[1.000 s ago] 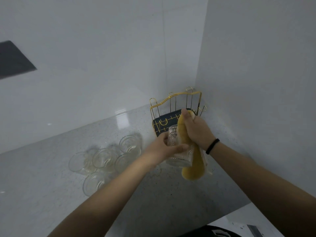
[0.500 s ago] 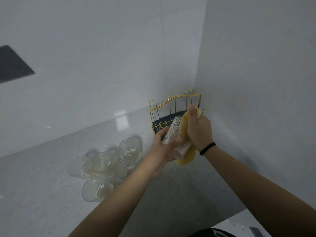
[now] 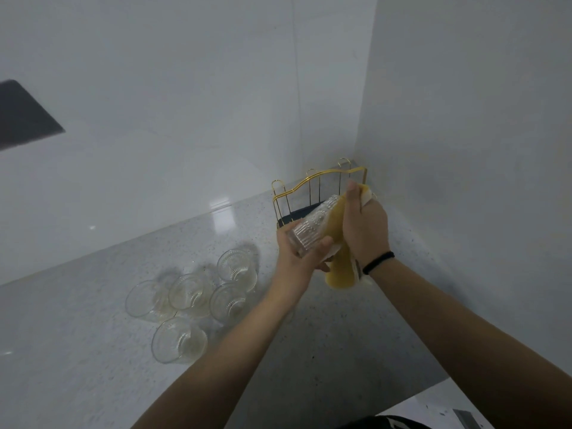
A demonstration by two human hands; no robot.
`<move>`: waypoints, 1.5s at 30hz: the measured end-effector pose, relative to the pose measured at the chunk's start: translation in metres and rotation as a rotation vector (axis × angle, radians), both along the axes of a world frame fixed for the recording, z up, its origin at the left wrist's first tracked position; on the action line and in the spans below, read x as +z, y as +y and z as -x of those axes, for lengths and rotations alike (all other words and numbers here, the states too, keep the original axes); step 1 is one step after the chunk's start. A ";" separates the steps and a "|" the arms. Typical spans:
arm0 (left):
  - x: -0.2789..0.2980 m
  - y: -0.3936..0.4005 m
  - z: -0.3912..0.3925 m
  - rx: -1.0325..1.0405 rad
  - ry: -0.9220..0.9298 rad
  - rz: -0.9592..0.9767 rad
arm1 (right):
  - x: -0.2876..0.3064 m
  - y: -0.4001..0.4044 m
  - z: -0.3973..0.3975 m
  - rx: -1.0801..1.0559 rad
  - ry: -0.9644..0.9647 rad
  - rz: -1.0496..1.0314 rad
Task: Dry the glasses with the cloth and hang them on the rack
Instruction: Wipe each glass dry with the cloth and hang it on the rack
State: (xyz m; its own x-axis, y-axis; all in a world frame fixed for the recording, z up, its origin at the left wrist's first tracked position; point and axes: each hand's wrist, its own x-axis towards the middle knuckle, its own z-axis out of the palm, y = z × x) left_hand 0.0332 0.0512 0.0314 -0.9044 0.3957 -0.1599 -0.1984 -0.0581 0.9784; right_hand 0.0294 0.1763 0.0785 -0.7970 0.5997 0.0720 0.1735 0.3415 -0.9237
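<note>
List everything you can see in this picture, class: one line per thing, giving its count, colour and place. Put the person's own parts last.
glass in hand: one, clear and ribbed, tilted, held in front of the rack
glasses on counter: five, clear, grouped left of the hands
cloth: one, yellow, against the held glass, its end hanging below the right hand
rack: one, gold wire with a dark base, in the corner of the counter
counter: one, grey speckled, along the walls
walls: two, pale grey, meeting behind the rack
dark panel: one, on the left wall
wristband: one, black, on the right wrist
left hand: one, fingers round the glass
right hand: one, gripping the cloth
</note>
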 end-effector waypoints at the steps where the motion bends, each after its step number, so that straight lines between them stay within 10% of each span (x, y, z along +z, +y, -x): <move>1: 0.001 -0.001 0.001 0.003 -0.032 -0.030 | -0.001 -0.001 -0.001 0.022 0.017 -0.007; 6: 0.020 -0.009 0.007 -0.253 -0.748 -0.399 | -0.002 0.000 -0.012 0.086 0.217 -0.014; 13: 0.007 0.006 0.011 0.048 0.002 -0.033 | 0.007 0.003 0.011 -0.017 0.061 -0.016; 19: 0.033 -0.006 0.019 -0.194 -0.737 -0.355 | -0.002 0.005 0.002 0.049 0.174 -0.013; 25: 0.008 0.002 0.008 0.043 0.030 0.046 | -0.001 0.004 0.013 0.034 0.034 -0.018; 31: 0.024 -0.011 0.008 -0.172 -0.780 -0.369 | -0.012 0.000 -0.004 0.081 0.157 -0.016; 38: 0.003 -0.008 0.002 0.005 0.092 0.164 | -0.010 -0.001 0.005 0.023 0.052 0.016; 42: 0.017 -0.022 0.016 -0.123 -0.573 -0.317 | -0.017 -0.008 -0.013 0.117 0.196 0.097; 45: 0.020 -0.025 0.015 -0.263 -0.794 -0.228 | -0.021 -0.013 -0.011 0.067 0.215 0.103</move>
